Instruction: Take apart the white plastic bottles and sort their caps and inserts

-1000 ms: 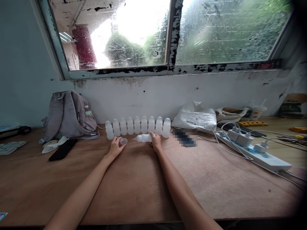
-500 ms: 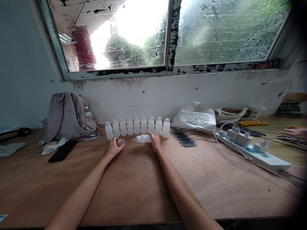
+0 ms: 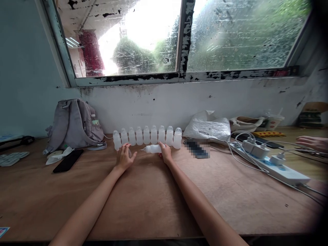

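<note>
A white translucent squeeze bottle point(image 3: 154, 148) lies on its side, its thin pointed nozzle facing left. Its base end is in the grip of my right hand point(image 3: 165, 152). Left of the nozzle, my left hand point(image 3: 124, 157) rests at the tabletop with its fingers stretched and its thumb held apart. A clear domed cap point(image 3: 130, 151) shows faintly between thumb and fingers, partly hidden by the hand; whether they touch it is unclear. Just behind both hands stands a row of several similar bottles point(image 3: 146, 135), upright with clear domed caps on.
On the left sit a grey backpack point(image 3: 73, 124) and a black phone point(image 3: 68, 161). A silvery bag point(image 3: 208, 126) and a pixelated dark item point(image 3: 196, 148) lie right of the bottles. Further right are a white power strip point(image 3: 287, 172) with cables and another person's hand point(image 3: 311, 141).
My left hand has loosened around the clear cap, its fingers stretching forward and its thumb moving out. My right hand still holds the bottle in the same place.
</note>
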Tool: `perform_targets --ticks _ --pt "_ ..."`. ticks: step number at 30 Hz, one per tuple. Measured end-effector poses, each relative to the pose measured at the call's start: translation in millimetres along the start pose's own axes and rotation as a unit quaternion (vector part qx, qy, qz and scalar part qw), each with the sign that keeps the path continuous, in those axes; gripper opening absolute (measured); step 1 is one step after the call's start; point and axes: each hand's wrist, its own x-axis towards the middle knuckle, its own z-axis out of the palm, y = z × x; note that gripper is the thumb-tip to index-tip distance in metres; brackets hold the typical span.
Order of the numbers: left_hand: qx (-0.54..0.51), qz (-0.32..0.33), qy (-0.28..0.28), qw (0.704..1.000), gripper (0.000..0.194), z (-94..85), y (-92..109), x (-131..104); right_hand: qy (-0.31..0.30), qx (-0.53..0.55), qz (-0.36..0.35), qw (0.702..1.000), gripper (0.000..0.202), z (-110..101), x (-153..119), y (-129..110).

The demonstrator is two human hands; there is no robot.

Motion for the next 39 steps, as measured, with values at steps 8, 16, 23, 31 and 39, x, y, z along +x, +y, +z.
perform_targets --ticks 8,16,23,31,39 --pt "0.039 0.047 -0.198 0.978 0.038 28.1 76.8 30.5 0.061 -0.057 -0.043 0.996 0.038 -2.3 -3.3 -4.8" --pt "-0.036 0.007 -0.314 0.949 0.018 34.7 82.9 59.0 0.12 -0.095 -0.041 0.987 0.034 -5.9 0.8 -3.0" --pt "-0.22 -0.086 -0.492 0.838 0.021 22.1 67.6 78.1 0.096 -0.083 -0.115 0.985 0.034 -6.4 -10.4 -9.9" --pt "-0.529 -0.175 -0.32 0.766 0.055 29.1 45.3 47.9 0.158 -0.08 -0.079 0.981 0.041 -9.1 -1.6 -5.1" --pt "-0.621 -0.241 -0.145 0.732 0.033 59.5 42.7 23.5 0.129 -0.093 -0.077 0.984 0.039 -8.1 -0.6 -3.6"
